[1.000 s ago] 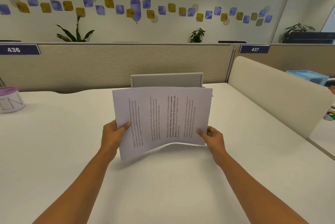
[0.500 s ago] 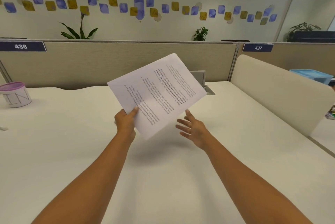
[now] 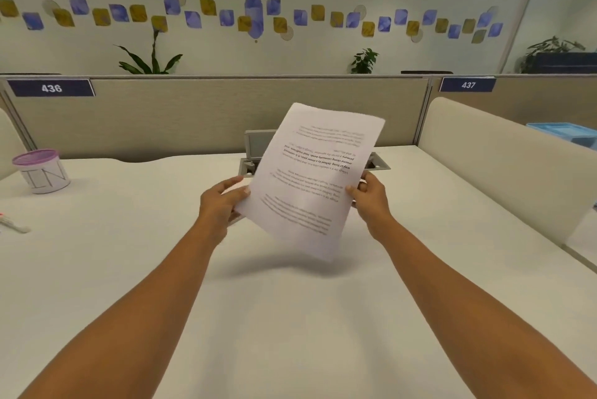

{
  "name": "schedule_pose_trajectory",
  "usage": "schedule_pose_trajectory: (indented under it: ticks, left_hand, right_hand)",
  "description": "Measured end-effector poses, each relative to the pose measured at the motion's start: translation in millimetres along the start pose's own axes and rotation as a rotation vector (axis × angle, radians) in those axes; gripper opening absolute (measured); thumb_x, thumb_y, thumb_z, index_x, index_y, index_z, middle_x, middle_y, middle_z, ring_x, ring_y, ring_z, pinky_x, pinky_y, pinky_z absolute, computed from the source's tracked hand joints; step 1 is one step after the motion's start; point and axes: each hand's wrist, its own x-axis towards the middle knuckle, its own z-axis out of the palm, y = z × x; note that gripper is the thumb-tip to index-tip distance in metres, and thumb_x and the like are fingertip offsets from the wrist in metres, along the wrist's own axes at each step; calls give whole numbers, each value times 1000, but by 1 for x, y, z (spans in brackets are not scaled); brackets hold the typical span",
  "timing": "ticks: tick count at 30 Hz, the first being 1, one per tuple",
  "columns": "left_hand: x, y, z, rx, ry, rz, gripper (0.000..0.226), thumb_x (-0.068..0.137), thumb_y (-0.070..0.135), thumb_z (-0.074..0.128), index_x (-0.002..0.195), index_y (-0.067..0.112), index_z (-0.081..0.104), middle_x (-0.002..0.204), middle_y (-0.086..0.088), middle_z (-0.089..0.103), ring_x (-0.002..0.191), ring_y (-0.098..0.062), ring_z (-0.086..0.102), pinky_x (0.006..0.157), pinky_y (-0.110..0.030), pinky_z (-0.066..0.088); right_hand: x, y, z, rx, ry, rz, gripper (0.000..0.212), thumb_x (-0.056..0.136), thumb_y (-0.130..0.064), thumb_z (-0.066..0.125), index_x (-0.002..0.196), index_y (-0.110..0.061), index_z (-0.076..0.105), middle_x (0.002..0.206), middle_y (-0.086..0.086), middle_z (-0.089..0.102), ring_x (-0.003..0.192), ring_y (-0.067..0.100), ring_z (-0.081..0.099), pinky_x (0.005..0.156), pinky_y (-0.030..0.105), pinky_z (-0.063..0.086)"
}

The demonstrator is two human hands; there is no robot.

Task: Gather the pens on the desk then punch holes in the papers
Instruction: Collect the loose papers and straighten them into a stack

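Papers (image 3: 313, 179) sit in both your hands, held up off the desk (image 3: 290, 318) in front of the raised grey hatch (image 3: 258, 146) at its far side. They are tilted so that the far corner stands high and the near corner hangs free above the desktop. Your left hand (image 3: 223, 201) pinches the left edge, thumb on the printed face and fingers curled beneath. Your right hand (image 3: 371, 198) grips the right edge the same way, thumb on top and fingers behind. The print reads upside down to you. How many sheets you hold cannot be told.

Expect the stack to be light and limp. It will sag wherever you leave it unsupported, as the drooping near corner suggests, and smooth sheets are likely to slide over one another if your pinch slackens. It creases easily, so press with flat pads and do not crumple. Two grips on opposite edges, as you have now, look like the safest hold. For punching, you would probably want the edges squared against the desk first.

No punch is in view. What looks like a pen (image 3: 14, 226) lies at the far left of the desk, near a purple-rimmed cup (image 3: 42, 171).
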Motion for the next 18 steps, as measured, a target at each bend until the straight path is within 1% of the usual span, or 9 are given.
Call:
schedule_pose_trajectory:
  ticks: [2, 4, 6, 8, 10, 12, 14, 17, 18]
  left_hand:
    - [1, 1, 0, 188, -120, -30, 42, 80, -6, 62, 119, 10, 57, 95, -8, 68, 72, -17, 66, 57, -21, 53]
    - [1, -2, 5, 352, -191, -46, 49, 81, -9, 60, 126, 7, 52, 101, -11, 67, 76, -23, 67, 63, -24, 53]
    - [2, -6, 10, 404, -198, -51, 51, 83, -3, 61, 131, 7, 47, 110, -12, 66, 85, -27, 65, 72, -28, 52]
    - [3, -9, 14, 393, -166, -46, 56, 82, 7, 66, 134, 10, 44, 122, -12, 62, 100, -29, 63, 83, -34, 50]
    - [7, -9, 16, 384, -124, -22, 63, 81, 15, 69, 137, 12, 39, 133, -9, 53, 114, -29, 57, 88, -36, 47]
    - [10, -8, 16, 331, -90, 4, 68, 81, 18, 69, 140, 12, 34, 139, -7, 46, 117, -26, 53, 85, -33, 44]
    - [13, -3, 16, 251, -90, 35, 63, 82, 19, 68, 136, 12, 37, 138, -5, 47, 110, -21, 53, 81, -31, 44]
    - [15, 8, 15, 123, -132, 99, 35, 83, 17, 65, 116, 11, 53, 120, -8, 59, 91, -18, 62, 61, -23, 53]
    - [16, 11, 15, 78, -133, 123, 28, 84, 15, 64, 110, 11, 56, 112, -8, 62, 89, -20, 63, 61, -24, 55]
  right_hand:
    - [-1, -4, -2, -65, -1, -39, 26, 93, -7, 50, 118, -11, 52, 117, 14, 63, 106, 29, 60, 93, 43, 51]
    - [-2, -9, 0, -90, -17, -67, 23, 94, -10, 48, 116, -12, 54, 117, 11, 63, 104, 28, 61, 91, 43, 52]
    - [-4, -14, 3, -109, -46, -111, 18, 95, -12, 47, 111, -14, 55, 113, 6, 64, 99, 25, 62, 87, 41, 53]
    - [-6, -20, 5, -108, -83, -170, 15, 95, -12, 47, 105, -17, 56, 108, 1, 65, 95, 22, 63, 80, 33, 54]
    - [-7, -25, 7, -91, -114, -225, 14, 94, -12, 48, 103, -18, 57, 104, -1, 65, 91, 19, 64, 75, 27, 54]
    - [-6, -31, 9, -71, -121, -256, 13, 94, -12, 48, 101, -18, 57, 103, -1, 65, 90, 17, 64, 75, 27, 55]
    - [-5, -35, 10, -43, -128, -276, 15, 94, -11, 48, 95, -22, 58, 99, -3, 65, 87, 15, 64, 73, 25, 55]
    - [-6, -41, 12, 10, -130, -290, 21, 94, -11, 49, 88, -29, 57, 93, -9, 66, 84, 10, 65, 69, 20, 55]
    - [-6, -42, 13, 32, -119, -290, 21, 94, -11, 49, 89, -30, 57, 93, -10, 66, 83, 8, 64, 67, 19, 56]
